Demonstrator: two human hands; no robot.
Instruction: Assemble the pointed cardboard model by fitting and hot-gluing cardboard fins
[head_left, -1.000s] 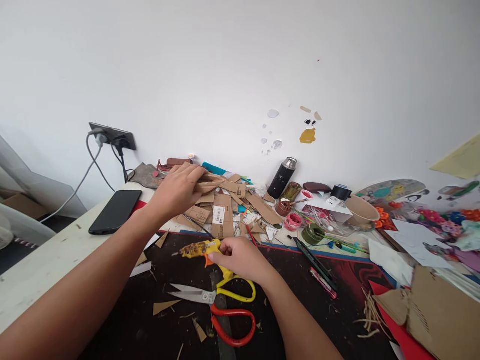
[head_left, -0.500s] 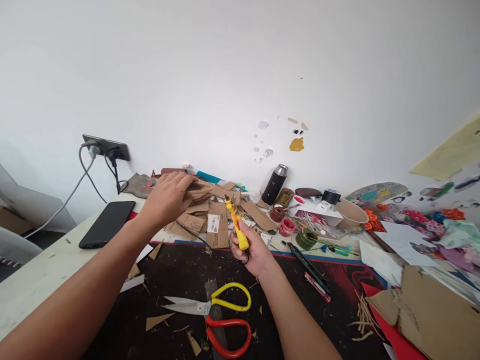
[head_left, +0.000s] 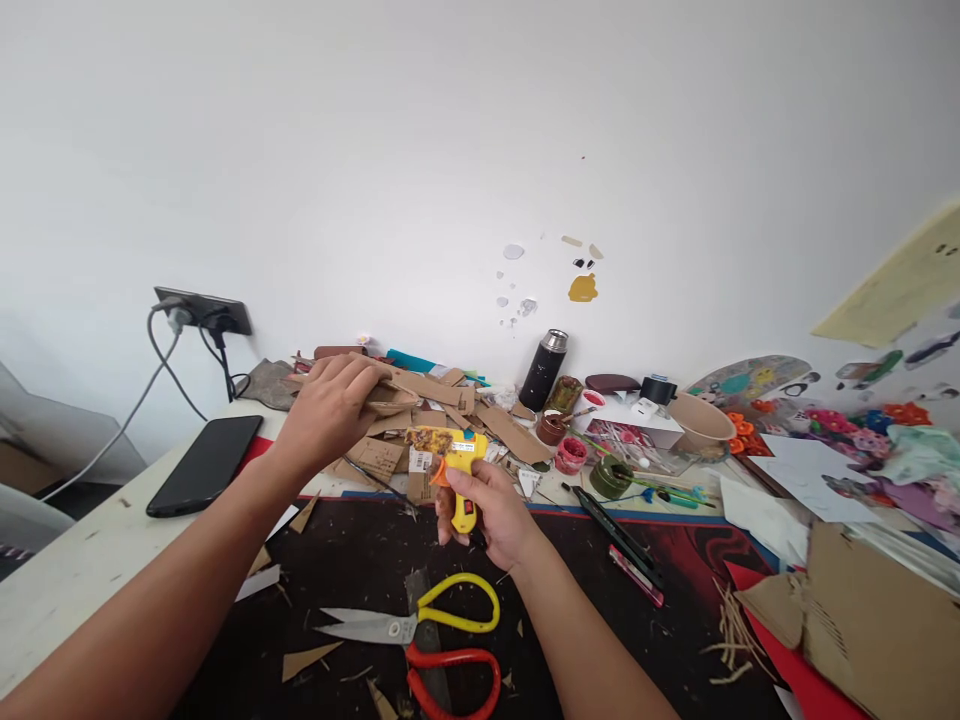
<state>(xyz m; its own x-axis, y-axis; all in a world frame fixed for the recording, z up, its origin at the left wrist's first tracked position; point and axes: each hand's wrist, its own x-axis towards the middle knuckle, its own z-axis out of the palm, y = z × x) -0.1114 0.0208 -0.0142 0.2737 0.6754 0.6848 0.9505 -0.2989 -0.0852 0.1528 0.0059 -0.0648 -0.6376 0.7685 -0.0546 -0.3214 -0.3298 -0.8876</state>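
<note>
My right hand (head_left: pixel 495 515) is closed around the grip of a yellow glue gun (head_left: pixel 454 460), held upright above the dark mat with its nozzle pointing left. My left hand (head_left: pixel 326 410) reaches further back and grips a long cardboard strip (head_left: pixel 424 387) on top of a heap of cardboard scraps (head_left: pixel 442 420). The gun's nozzle sits just below and right of my left hand's fingers.
Yellow-handled scissors (head_left: pixel 420 615) and red-handled scissors (head_left: pixel 450 675) lie on the black mat (head_left: pixel 352 555). A black phone (head_left: pixel 204 465) rests at the left, a black flask (head_left: pixel 544 370) by the wall, paint pots and a paper bowl (head_left: pixel 701 422) to the right, cardboard (head_left: pixel 870 610) at far right.
My right hand picked the glue gun up off the mat, swung it upright, then turned its nozzle to the left near my left hand. The left hand stayed on the cardboard strip.
</note>
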